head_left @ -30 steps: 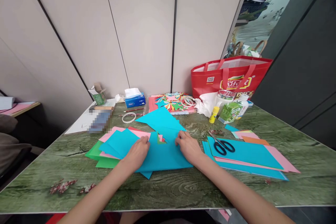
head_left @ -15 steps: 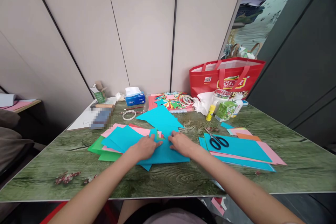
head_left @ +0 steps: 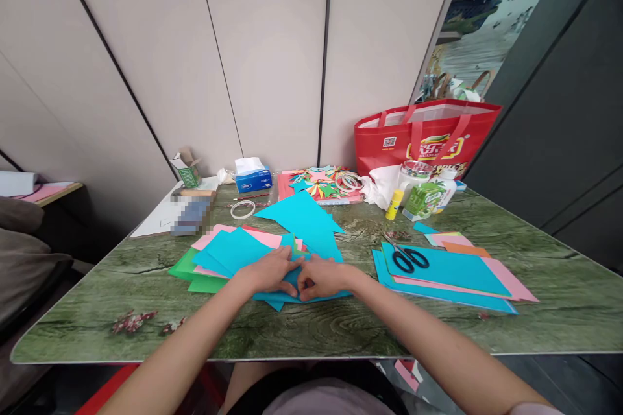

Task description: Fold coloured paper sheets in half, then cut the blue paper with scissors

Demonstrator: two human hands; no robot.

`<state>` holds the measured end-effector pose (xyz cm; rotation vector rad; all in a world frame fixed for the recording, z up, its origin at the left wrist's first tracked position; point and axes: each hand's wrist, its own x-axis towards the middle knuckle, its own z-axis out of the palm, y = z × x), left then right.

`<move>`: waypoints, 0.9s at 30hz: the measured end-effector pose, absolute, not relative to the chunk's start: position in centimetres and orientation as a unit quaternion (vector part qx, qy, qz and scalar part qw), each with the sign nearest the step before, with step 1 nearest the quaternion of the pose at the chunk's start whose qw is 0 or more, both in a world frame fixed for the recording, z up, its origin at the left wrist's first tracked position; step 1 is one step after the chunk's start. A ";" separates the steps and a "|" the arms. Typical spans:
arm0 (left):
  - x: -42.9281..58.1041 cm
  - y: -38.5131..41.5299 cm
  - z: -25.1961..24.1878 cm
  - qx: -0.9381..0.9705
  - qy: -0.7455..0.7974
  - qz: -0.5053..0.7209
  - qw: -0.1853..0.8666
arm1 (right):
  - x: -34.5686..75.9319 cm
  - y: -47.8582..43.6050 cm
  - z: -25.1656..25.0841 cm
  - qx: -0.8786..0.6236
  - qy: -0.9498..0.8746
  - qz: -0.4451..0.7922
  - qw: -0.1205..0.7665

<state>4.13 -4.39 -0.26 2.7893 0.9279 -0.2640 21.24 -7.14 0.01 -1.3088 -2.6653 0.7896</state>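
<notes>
In front of me lies a blue paper sheet (head_left: 331, 292), on top of other coloured paper. My left hand (head_left: 275, 272) rests on it with the index finger and thumb stretched out apart. Close beside it, my right hand (head_left: 324, 277) has curled fingers, thumb and index finger together at the sheet near its front edge. The hands nearly touch and cover the middle of the sheet. Behind them a larger blue paper piece (head_left: 306, 217) lies at an angle. Blue, pink and green sheets (head_left: 238, 249) fan out to the left of my left hand.
Black-handled scissors (head_left: 411, 259) lie on a blue paper stack (head_left: 457, 272) at the right. Farther back are a glue stick (head_left: 394, 205), a tape roll (head_left: 243, 209), a tissue box (head_left: 254, 180), a green carton (head_left: 422, 200) and a red bag (head_left: 379, 149).
My hands have come closer together and nearer the sheet's front edge. My right hand's fingers have curled in. The camera view has shifted slightly.
</notes>
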 end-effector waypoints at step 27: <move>7.0 -6.3 -1.0 0.903 0.421 -0.087 0.015 | 28.5 -12.3 -1.8 -0.520 -0.832 0.190 0.035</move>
